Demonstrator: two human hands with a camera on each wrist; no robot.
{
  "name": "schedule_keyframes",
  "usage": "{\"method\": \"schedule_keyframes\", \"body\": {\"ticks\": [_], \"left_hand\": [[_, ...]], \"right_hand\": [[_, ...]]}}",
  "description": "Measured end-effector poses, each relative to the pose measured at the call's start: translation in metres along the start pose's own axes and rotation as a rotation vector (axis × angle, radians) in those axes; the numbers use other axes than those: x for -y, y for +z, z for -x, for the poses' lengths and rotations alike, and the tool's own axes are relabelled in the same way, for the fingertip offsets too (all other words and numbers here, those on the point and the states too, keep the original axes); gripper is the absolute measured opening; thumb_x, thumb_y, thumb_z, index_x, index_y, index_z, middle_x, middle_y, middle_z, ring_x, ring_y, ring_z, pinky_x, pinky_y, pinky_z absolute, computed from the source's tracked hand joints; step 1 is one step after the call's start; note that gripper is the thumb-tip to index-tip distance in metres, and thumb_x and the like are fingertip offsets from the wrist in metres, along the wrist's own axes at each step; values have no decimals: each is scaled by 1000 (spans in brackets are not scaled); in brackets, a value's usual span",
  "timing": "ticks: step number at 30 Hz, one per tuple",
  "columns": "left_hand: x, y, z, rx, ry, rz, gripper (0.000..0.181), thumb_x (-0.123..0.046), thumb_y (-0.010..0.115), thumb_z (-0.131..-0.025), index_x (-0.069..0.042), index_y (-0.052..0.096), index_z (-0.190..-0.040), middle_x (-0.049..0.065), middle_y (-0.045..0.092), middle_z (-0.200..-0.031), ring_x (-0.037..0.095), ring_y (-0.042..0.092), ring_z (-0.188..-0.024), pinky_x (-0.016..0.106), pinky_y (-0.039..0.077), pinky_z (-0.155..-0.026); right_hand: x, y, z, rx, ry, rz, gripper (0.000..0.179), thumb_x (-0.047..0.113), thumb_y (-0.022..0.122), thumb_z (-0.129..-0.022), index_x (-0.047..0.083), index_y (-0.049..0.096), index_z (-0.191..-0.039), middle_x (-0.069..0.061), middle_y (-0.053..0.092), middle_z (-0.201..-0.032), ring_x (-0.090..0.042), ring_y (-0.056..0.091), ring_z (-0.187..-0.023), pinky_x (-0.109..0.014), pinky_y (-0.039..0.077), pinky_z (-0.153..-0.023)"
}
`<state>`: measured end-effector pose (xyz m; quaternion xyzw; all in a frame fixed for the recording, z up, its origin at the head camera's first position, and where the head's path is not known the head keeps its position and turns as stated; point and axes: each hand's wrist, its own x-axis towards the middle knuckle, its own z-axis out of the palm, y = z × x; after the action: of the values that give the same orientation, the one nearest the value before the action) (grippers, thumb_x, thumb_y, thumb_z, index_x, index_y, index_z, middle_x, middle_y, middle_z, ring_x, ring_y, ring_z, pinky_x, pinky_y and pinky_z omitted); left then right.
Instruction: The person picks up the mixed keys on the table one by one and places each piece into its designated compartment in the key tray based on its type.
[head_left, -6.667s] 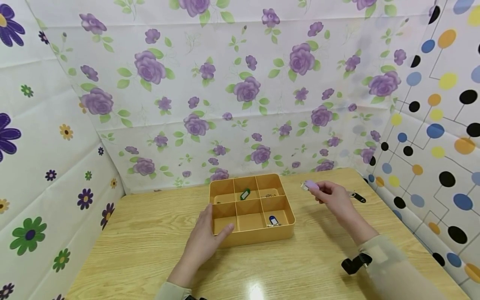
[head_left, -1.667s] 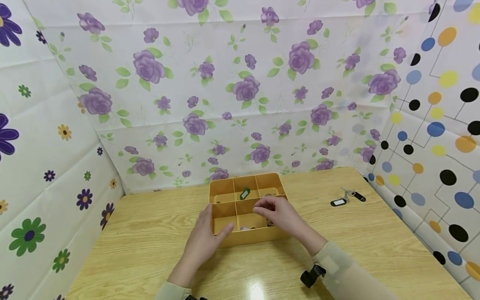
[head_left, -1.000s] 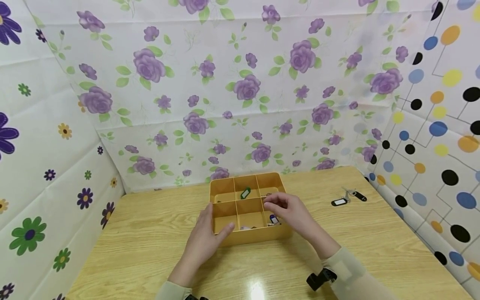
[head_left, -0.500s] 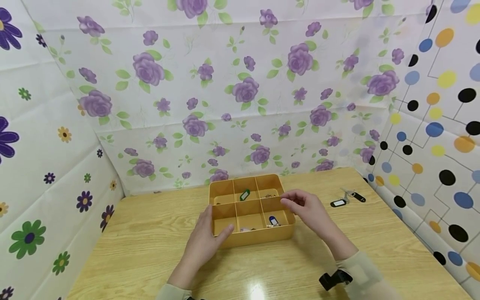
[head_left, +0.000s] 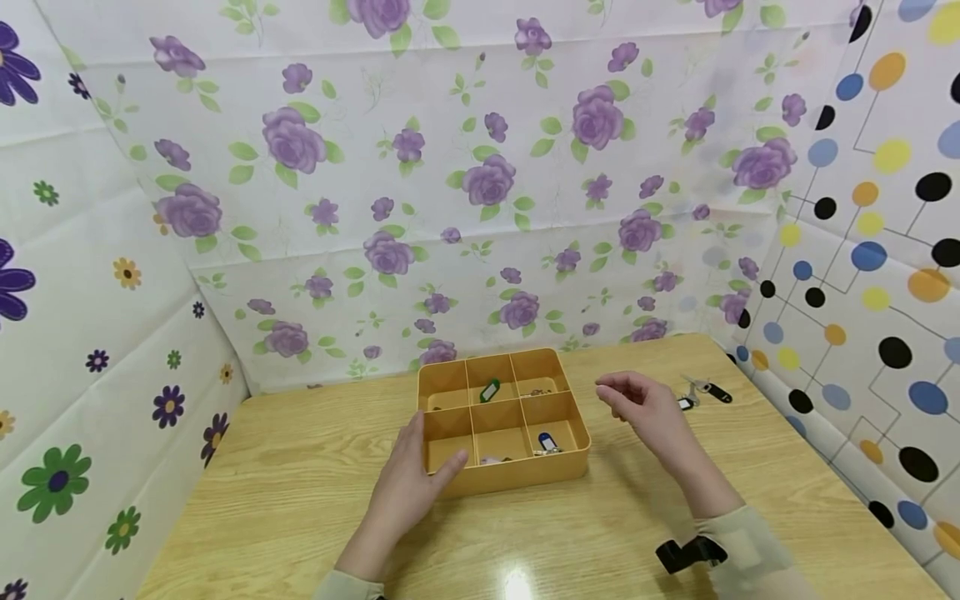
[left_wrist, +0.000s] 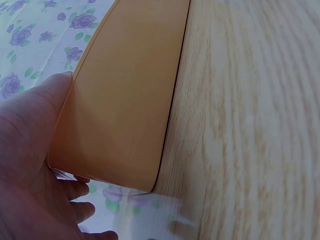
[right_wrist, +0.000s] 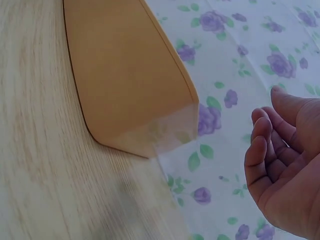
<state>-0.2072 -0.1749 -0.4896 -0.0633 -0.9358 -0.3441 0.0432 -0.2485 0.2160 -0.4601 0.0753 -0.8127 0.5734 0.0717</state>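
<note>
Left hand (head_left: 408, 482): clamped on left end of orange rectangular plastic box (head_left: 517, 477), on wooden table (head_left: 300, 475)
Green oblong tag (head_left: 490, 391): box's rear middle compartment
Right hand (head_left: 651, 414): loosely curled, empty, right of box
Black oblong tag (head_left: 720, 392): farther right of box

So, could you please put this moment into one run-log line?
left hand: touching divided tray; right hand: holding nothing, right of tray; black key tags: on table
</note>
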Motion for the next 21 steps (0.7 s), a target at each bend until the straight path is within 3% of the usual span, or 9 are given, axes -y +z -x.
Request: {"method": "schedule_keyframes", "body": {"ticks": [10,21], "left_hand": [[3,2,-1,4,-5,1,124,-87,56,-96,-2,14,-176,20,16,-182,47,17,-166,69,23,-128],[1,0,0,3,1,-8,121,-83,59,-98,-1,15,-176,21,17,-181,48,18,-165,71,24,-127]], "right_hand": [[-11,-20,-5,-36,19,4,46,46,71,-109,7,73,-135,-11,69,-104,-35,62,-90,-36,57,-71],[-25,-41,-10,-88,70,10,49,42,69,-111,4,70,-141,-6,69,-104,-25,64,-90,-32,57,-72]]}}
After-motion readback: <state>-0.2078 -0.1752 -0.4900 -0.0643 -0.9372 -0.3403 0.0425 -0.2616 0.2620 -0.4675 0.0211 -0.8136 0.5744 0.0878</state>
